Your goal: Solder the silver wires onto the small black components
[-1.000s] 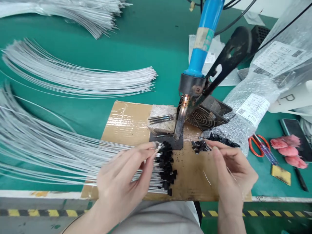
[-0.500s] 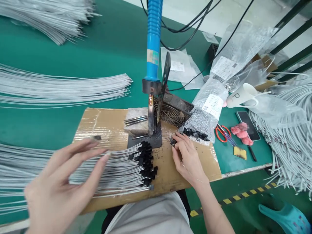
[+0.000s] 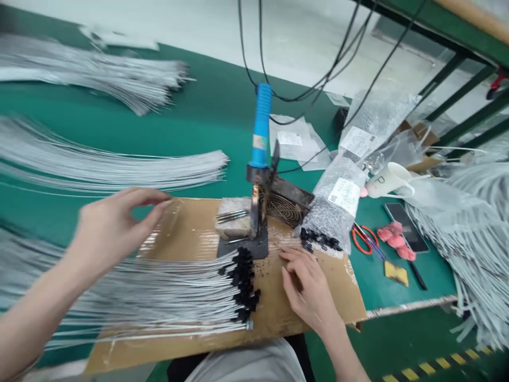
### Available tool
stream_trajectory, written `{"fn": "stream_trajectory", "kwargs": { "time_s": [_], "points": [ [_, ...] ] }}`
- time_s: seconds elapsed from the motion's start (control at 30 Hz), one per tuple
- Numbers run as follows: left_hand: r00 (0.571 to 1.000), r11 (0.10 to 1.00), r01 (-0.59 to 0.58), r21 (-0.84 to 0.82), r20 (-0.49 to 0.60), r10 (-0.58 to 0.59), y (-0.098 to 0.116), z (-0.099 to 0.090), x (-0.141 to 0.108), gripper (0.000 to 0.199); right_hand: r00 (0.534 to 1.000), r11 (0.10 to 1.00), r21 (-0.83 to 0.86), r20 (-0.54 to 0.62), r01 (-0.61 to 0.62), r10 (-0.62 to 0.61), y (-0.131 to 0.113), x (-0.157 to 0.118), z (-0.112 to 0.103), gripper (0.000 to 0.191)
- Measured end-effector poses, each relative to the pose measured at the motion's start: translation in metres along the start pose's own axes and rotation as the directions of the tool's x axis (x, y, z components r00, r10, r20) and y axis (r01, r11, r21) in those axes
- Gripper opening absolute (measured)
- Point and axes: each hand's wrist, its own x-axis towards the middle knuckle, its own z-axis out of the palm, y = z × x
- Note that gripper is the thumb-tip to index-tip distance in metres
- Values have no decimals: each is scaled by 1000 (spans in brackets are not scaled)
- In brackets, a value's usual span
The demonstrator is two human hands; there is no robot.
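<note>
My left hand hovers over the cardboard's left edge, near the middle bundle of thin white wires. Its thumb and index finger come together in a pinch; anything between them is too small to make out. Below it lies another bundle of wires, its ends fitted with black connectors. My right hand rests on the cardboard, thumb apart from loosely curled fingers, with nothing visible between them. Loose black connectors lie at the mouth of a clear bag just beyond it.
A blue-handled soldering iron stands upright in mid-table, beside a block with metal tips and a fan with a round guard. To the right are orange scissors, a white mug, a phone and coiled wires.
My left hand has moved up towards the middle bundle, and its fingers have closed to a pinch. The dark piece at my right fingertips no longer shows. The view has tilted up.
</note>
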Motion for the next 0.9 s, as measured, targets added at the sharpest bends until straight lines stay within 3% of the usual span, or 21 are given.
{"fn": "stream_trajectory", "kwargs": {
  "time_s": [0.13,0.27,0.4,0.57,0.77,0.9],
  "points": [
    [995,996,-83,19,62,81,-5,17,40,35,958,979,91,-206,-183,199,10,-20,-17,12],
    [988,994,-109,1,109,108,-18,42,61,33,836,913,195,-368,-359,408,20,-36,-26,18],
    [987,992,-118,-38,105,121,-21,53,68,25,733,843,282,-416,-458,537,22,-38,-23,24],
    [992,987,-100,-124,64,108,-18,42,66,14,608,725,406,-396,-557,689,22,-34,-22,37],
    [1000,971,22,-236,21,-17,-7,20,58,10,578,700,404,-395,-589,714,23,-35,-24,40],
    [994,949,109,-297,49,-99,3,3,53,24,585,694,434,-376,-574,719,25,-37,-23,38]
  ]
}}
